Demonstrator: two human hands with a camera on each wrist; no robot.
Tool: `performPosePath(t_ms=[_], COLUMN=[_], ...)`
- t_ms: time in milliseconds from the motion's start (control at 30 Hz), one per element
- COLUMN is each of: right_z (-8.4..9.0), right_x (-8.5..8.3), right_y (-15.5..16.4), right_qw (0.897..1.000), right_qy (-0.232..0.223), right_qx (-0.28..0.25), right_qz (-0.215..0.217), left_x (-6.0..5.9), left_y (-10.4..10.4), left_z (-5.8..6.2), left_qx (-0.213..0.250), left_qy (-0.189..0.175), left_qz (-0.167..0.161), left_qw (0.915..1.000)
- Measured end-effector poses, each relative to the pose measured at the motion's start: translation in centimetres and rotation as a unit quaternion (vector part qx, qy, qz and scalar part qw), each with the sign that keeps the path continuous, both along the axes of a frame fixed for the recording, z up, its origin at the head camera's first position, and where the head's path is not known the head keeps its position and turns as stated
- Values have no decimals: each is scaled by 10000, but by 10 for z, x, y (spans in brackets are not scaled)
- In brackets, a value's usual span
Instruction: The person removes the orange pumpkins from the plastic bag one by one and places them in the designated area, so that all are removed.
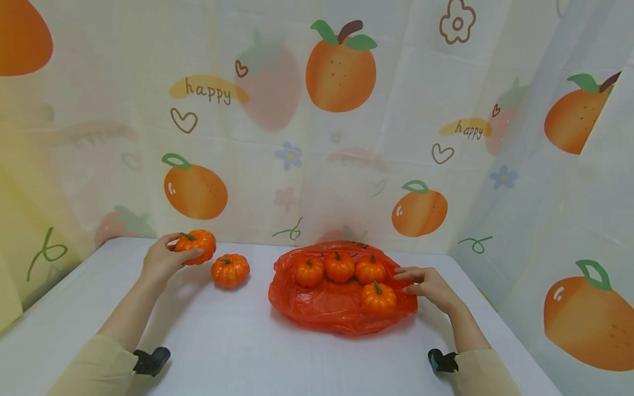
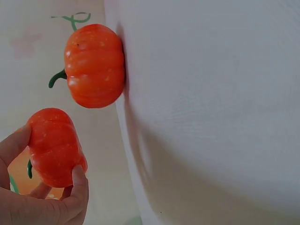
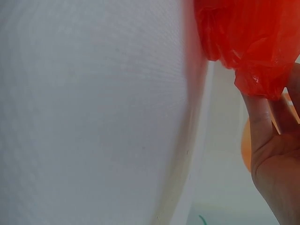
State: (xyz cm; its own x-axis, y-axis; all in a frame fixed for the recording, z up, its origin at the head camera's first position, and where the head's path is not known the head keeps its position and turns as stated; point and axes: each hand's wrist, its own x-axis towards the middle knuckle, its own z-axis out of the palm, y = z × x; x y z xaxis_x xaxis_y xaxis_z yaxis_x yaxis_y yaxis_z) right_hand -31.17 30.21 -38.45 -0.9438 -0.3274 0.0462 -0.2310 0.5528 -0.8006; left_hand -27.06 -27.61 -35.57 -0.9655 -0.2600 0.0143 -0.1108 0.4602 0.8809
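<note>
- Bag [image 1: 342, 308] of thin red plastic lay open on the white table [image 1: 238, 352], a little right of the middle, and it served as the container.
- Inside the bag were four small orange pumpkins: three stood in a row at the back [image 1: 309, 273] [image 1: 339, 266] [image 1: 370, 269], close beside each other, and the fourth [image 1: 378, 297] sat alone nearer to the front, on the right side.
- All four had the green stems pointing up.
- The right hand [image 1: 428, 286] was at the right edge of the bag; its fingers [image 3: 258, 119] were extended and close together, touching the plastic rim, just beside the front pumpkin. If they pinched the plastic or only pressed it, I could not tell.
- The left hand [image 1: 160, 259] held a fifth pumpkin [image 1: 196, 245] above the table, on the left and well apart from the bag; the thumb [image 2: 77, 187] and the fingers were curled around it.
- A sixth pumpkin [image 1: 230, 270] stood on the table, outside the bag, between the held pumpkin and the bag.
- Behind the table hung a pale curtain [image 1: 342, 137] printed with oranges and strawberries.
</note>
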Motion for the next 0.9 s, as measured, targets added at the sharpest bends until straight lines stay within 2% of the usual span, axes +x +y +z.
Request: performPosePath(t_ms=[333,667,900], right_z=[1,0,-1], right_x=[0,0,0], right_y=[0,0,0], right_qw=[10000,10000,10000], right_qy=[27,14,-20], right_qx=[21,16,-8], right_qz=[10,27,18], left_x=[-2,0,1], left_y=[-9,-11,-12], left_z=[-11,-16,-20], left_qx=[62,-477,-621], left_qy=[-117,-266,-287], left_qz=[121,271,271], left_qw=[9998,9981,9973])
